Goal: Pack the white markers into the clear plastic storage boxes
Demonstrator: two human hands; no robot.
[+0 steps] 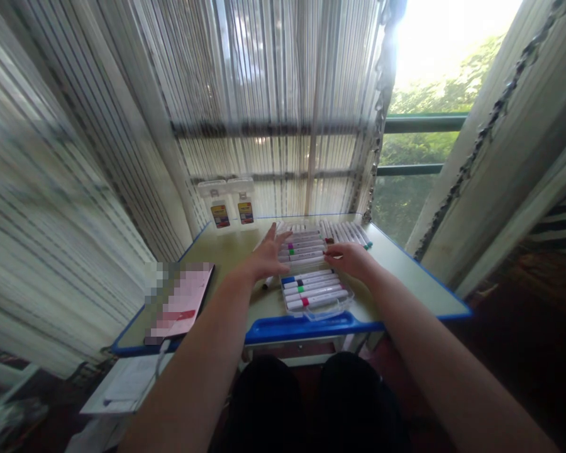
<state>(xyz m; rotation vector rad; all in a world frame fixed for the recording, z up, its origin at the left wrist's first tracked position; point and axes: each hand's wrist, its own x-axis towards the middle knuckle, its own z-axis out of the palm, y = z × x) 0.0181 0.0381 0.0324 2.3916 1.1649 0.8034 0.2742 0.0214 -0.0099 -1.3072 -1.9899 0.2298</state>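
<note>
Where the left hand (pixel 270 257) is: as I see it, spread wide with nothing gripped, over the left ends of the middle markers (pixel 305 250), probably to keep that row in line

Right hand (pixel 342 257): fingers drawn together at the right ends of the same row; I cannot tell whether they pinch a marker or only touch it, but facing the other hand this way would let the pair steady the row from both ends

Front markers (pixel 314 290): side by side in the near part of the clear case (pixel 296 311), nearest the person, their coloured bands at the left; laid flat like this, each seems to stop its neighbour rolling

Case: on the desk (pixel 415 286), just behind the blue groove (pixel 302 325), with its handle toward the person, a spot that suits work by two hands

Back markers (pixel 346 233): a row beyond the right hand, likely set there to be within reach

Loose marker (pixel 267 284): on the desk beside the case, below the left hand

Labelled boxes (pixel 221 215): upright at the far left, apparently out of the way

Pad (pixel 183 299): pink, at the left edge, well apart from the markers, which leaves the middle to the case
</note>
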